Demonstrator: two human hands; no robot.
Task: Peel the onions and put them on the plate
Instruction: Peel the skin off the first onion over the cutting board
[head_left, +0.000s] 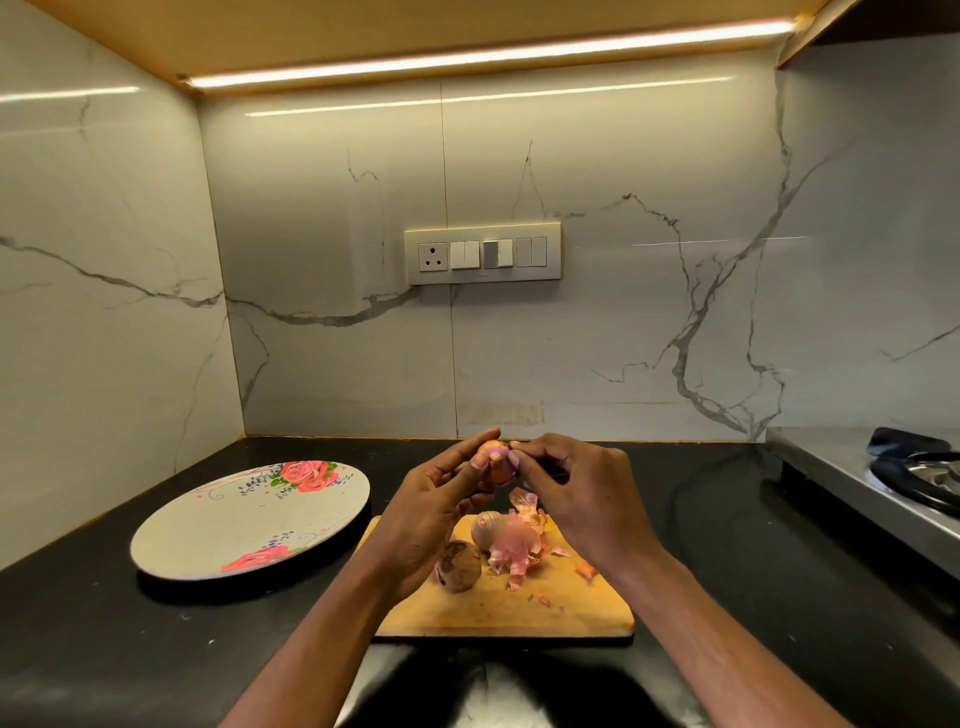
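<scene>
Left hand (434, 512) curled round a small onion (494, 464) and held it raised above the far edge of the cutting board (519, 603), while the right hand (576, 493) pinched at the onion's top with thumb and fingertips; whether it gripped skin or only touched it could not be told. Below them, on the wooden board, a partly peeled onion (485, 527) lay against a heap of pink peelings (519, 551), and a brown, unpeeled onion (458, 566) sat just beside it nearer the person. A few peel scraps were scattered toward the board's right side. To the left of the board, its rim close to the board's corner, stood a round white plate (208, 540) printed with red roses, bearing no onions. Board and plate rested on a black, glossy bench (104, 649). Behind rose a white marble-veined wall (649, 338) carrying a cream switch panel (483, 253) with one socket. A lit strip light (493, 52) ran under the wooden cabinet overhead. At the right edge a steel stove (857, 488) showed part of a burner.
</scene>
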